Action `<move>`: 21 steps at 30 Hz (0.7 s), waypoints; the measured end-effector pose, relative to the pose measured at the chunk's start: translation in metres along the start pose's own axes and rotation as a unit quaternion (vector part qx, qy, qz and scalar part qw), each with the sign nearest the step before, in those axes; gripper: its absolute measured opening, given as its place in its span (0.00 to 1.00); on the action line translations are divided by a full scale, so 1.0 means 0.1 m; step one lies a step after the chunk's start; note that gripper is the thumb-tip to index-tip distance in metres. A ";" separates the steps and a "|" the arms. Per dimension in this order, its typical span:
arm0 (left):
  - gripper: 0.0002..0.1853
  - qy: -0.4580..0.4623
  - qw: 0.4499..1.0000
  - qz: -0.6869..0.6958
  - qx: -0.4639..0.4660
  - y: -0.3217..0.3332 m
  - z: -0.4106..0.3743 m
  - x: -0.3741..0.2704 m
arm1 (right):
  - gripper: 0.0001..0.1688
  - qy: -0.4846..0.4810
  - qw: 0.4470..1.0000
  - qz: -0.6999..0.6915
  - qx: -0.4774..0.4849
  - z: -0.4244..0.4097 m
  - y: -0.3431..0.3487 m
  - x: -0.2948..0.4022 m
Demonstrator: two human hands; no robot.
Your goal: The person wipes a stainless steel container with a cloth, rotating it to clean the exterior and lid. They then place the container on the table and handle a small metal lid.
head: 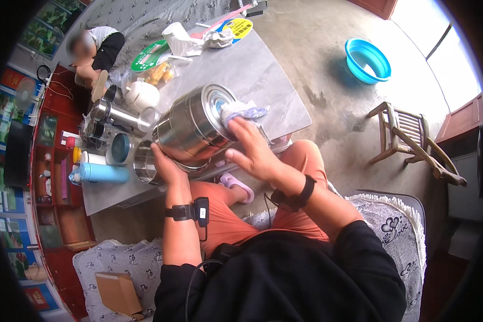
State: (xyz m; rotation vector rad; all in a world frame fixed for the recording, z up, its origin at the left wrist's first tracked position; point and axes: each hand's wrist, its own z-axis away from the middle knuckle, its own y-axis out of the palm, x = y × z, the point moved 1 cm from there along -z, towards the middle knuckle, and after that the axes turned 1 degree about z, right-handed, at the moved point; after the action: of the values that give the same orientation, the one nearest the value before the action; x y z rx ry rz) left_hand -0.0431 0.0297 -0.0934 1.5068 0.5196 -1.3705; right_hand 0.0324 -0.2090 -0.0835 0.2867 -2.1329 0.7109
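A large shiny stainless steel canister (pixel 191 124) is tilted over the table's near edge, its ringed round end facing up and to the right. My left hand (pixel 171 165) supports it at the lower left end, with the fingers hidden beneath and behind. At the ringed end, my right hand (pixel 253 153) presses a crumpled white and blue cloth (pixel 241 112) against the metal with its fingertips; the thumb is spread apart. Next to my left hand is a smaller round steel vessel or lid (pixel 144 163), partly covered by that hand.
A grey table (pixel 273 88) carries a white teapot (pixel 142 96), a steel flask (pixel 114 114), a light blue bottle (pixel 104 172), fans and a tissue roll (pixel 177 34). A blue basin (pixel 368 60) and wooden chair (pixel 406 137) stand right. Another person (pixel 100 52) sits far left.
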 end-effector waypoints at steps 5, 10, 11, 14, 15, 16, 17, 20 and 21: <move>0.30 -0.005 0.999 -0.029 0.030 0.02 0.04 -0.08 | 0.40 -0.057 0.997 -0.046 -0.019 -0.46 -0.05 0.19; 0.29 0.000 1.000 0.006 -0.010 0.09 0.01 0.00 | 0.39 0.051 0.997 0.029 -0.050 -0.64 -0.02 -0.37; 0.29 -0.002 1.000 0.017 -0.017 0.11 0.02 -0.01 | 0.40 0.072 0.996 0.036 -0.048 -0.49 0.01 -0.40; 0.29 0.003 1.000 0.002 -0.007 0.07 0.00 -0.02 | 0.40 0.063 0.996 0.030 -0.063 -0.08 0.09 -0.32; 0.29 0.008 1.000 -0.002 -0.007 0.05 0.01 -0.02 | 0.40 0.040 0.998 0.027 -0.044 -0.05 0.04 -0.13; 0.29 0.011 1.000 -0.007 -0.004 0.05 0.01 -0.03 | 0.40 0.005 0.999 0.003 -0.034 -0.08 0.00 0.00; 0.29 0.014 1.000 -0.012 -0.001 0.04 0.02 -0.03 | 0.40 -0.030 0.999 -0.022 -0.025 -0.12 -0.01 0.12; 0.28 0.029 0.999 -0.022 0.020 0.07 0.05 -0.06 | 0.39 -0.051 0.995 -0.083 -0.022 -0.46 -0.07 0.17; 0.28 0.037 0.999 -0.034 0.010 0.06 0.04 -0.06 | 0.39 -0.047 0.994 -0.097 -0.019 -0.59 -0.09 0.12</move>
State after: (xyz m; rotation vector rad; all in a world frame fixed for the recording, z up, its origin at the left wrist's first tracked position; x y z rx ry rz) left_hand -0.0416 0.0258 -0.0850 1.5728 0.6096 -1.3789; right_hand 0.0676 -0.1816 -0.0418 0.5073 -2.1678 0.5530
